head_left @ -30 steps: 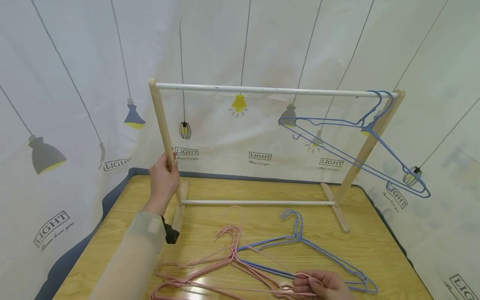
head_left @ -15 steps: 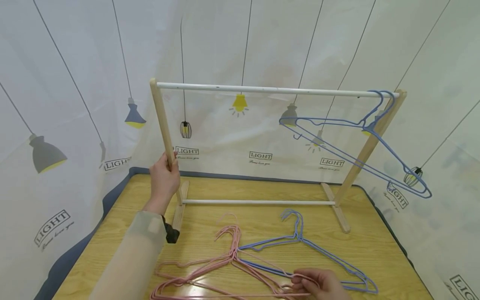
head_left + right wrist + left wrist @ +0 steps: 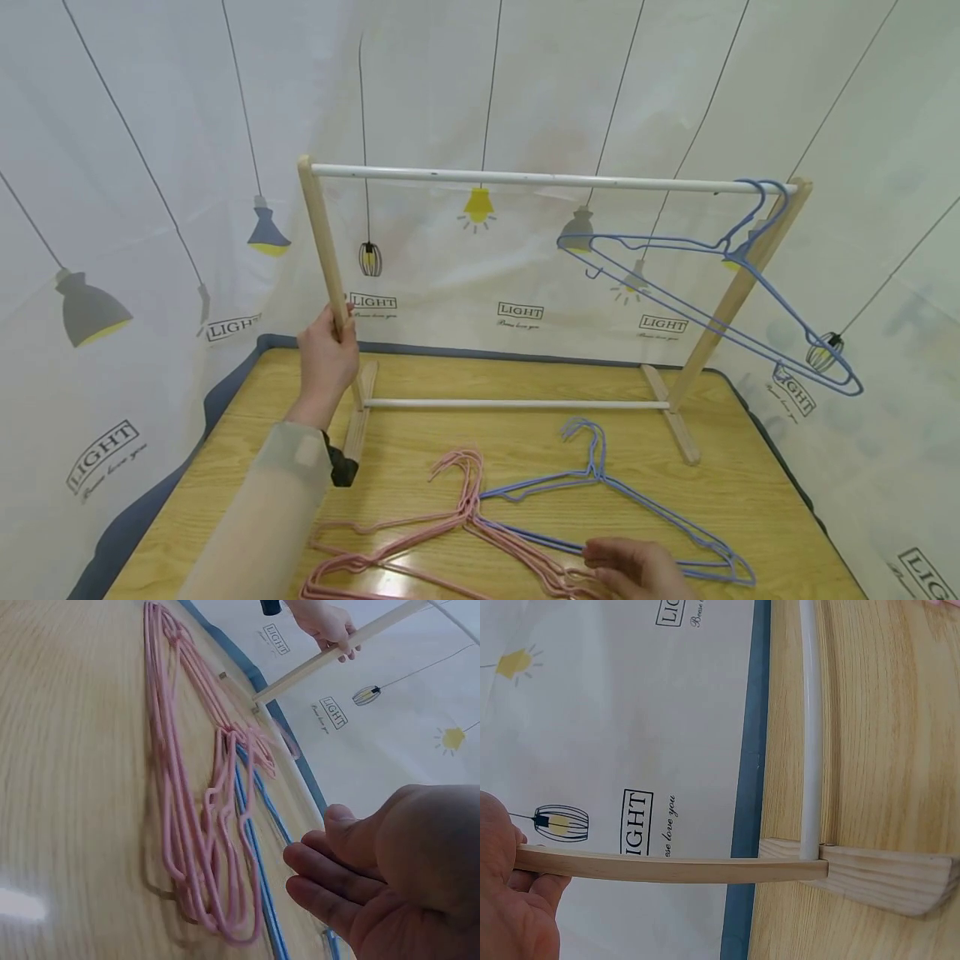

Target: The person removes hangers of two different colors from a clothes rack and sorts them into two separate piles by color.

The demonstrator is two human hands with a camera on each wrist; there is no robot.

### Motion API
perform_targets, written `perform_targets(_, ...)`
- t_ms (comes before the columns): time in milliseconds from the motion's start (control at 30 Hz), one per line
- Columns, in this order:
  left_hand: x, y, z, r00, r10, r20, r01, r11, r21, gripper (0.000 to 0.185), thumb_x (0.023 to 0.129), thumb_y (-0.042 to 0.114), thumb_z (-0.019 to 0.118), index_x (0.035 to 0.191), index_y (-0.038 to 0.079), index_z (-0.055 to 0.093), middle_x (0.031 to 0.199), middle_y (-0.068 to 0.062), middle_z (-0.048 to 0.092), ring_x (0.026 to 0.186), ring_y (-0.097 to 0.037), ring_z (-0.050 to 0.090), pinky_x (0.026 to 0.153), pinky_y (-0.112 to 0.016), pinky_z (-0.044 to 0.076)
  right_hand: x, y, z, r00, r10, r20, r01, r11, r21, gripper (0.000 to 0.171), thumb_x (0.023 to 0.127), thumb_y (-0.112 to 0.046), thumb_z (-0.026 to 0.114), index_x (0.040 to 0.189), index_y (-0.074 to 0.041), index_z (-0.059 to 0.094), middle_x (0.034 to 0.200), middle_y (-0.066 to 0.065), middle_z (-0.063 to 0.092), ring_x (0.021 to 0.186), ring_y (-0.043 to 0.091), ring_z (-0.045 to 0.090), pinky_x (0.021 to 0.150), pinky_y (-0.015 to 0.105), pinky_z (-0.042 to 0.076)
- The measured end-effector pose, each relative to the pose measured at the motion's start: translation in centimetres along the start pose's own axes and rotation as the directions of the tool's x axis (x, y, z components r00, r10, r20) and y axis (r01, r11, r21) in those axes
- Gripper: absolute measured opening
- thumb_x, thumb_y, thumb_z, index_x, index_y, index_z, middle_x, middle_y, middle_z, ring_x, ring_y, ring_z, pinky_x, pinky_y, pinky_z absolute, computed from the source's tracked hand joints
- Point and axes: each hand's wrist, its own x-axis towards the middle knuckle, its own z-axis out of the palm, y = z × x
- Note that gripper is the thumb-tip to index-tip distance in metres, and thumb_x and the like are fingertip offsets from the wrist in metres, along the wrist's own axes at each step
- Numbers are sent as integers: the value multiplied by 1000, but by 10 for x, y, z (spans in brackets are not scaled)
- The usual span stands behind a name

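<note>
The left hand [image 3: 330, 354] is wrapped round the left post of the wooden rack [image 3: 322, 242], steadying it near the desk's back edge. The right hand [image 3: 637, 571] hovers with relaxed, spread fingers over the pink hangers [image 3: 450, 525] at the front edge, seemingly touching nothing. Blue hangers [image 3: 622, 496] lie beside them; two more hang [image 3: 712, 292] at the rail's right end.

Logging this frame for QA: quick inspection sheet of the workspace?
Surface: wooden table, blue edge.
Job's things: pink hangers and blue hangers lie on the table; two more blue hangers hooked on the rack at its right end.
Clutter: nothing seen.
Hands: left hand grips the rack's left post; right hand open, just above the pink hangers.
Cables: nothing seen.
Surroundings: white lamp-print curtain.
</note>
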Motion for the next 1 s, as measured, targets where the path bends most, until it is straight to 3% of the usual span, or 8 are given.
perform_targets(133, 0, 2, 2, 1000, 0, 13, 1, 1000, -10, 32, 108, 9, 60, 139, 8, 67, 122, -22, 74, 92, -31, 72, 71, -46, 57, -1, -6, -10, 997, -46, -64, 44, 998, -39, 29, 98, 16, 62, 121, 32, 54, 111, 37, 69, 108, 7, 70, 87, 23, 57)
perform_targets(267, -1, 2, -1, 1000, -6, 7, 6, 1000, 3, 32, 108, 8, 59, 139, 8, 67, 120, -21, 74, 89, -30, 71, 69, -41, 56, 0, -32, -30, 973, 186, -135, -188, 982, -5, 35, 103, 5, 63, 130, 25, 56, 122, 35, 68, 107, 2, 69, 89, 26, 57)
perform_targets(333, -2, 1, -4, 1000, -7, -12, 7, 1000, 12, 31, 108, 7, 60, 138, 7, 68, 118, -21, 75, 88, -30, 71, 69, -41, 55, 3, -45, -42, 950, 228, -211, -242, 970, -40, 35, 103, 2, 64, 132, 21, 59, 124, 31, 69, 106, 2, 69, 88, 26, 58)
perform_targets(467, -3, 1, -8, 999, 4, -33, -3, 1000, 16, 30, 108, 8, 60, 137, 5, 68, 120, -21, 75, 90, -31, 73, 72, -43, 55, 9, -66, -73, 921, 73, -384, -171, 958, -228, 30, 101, 7, 65, 131, 14, 64, 121, 21, 74, 104, 2, 70, 84, 22, 57)
perform_targets(600, -1, 1, -7, 1000, 9, -25, -9, 1000, 5, 31, 108, 7, 60, 138, 4, 67, 125, -22, 73, 95, -32, 73, 75, -45, 57, 13, -86, -112, 866, -117, -486, -116, 899, -423, 29, 98, 12, 67, 126, 10, 69, 114, 9, 78, 99, -4, 70, 79, 17, 56)
perform_targets(800, 1, 2, -1, 1000, -3, -8, 3, 1000, 5, 32, 107, 6, 60, 138, 5, 67, 128, -20, 72, 98, -31, 73, 76, -46, 58, 12, -108, -171, 789, -151, -596, -191, 861, -472, 30, 101, 6, 67, 131, 10, 68, 114, -13, 76, 99, -10, 67, 80, 11, 52)
perform_targets(900, 0, 3, 0, 1000, -14, 10, 14, 1000, 2, 33, 108, 8, 59, 141, 6, 66, 132, -19, 70, 104, -31, 73, 79, -47, 58, 11, -112, -200, 724, -159, -671, -264, 835, -482, 30, 103, -1, 68, 131, 8, 68, 113, -23, 71, 98, -15, 63, 79, 6, 49)
perform_targets(1000, -1, 4, 1, 1000, -21, 18, 21, 1000, 4, 34, 109, 8, 58, 143, 6, 64, 135, -18, 69, 108, -31, 72, 81, -47, 59, 11, -112, -225, 645, -164, -746, -359, 797, -486, 32, 105, -7, 66, 134, 6, 67, 123, -11, 73, 98, -19, 58, 78, 4, 46)
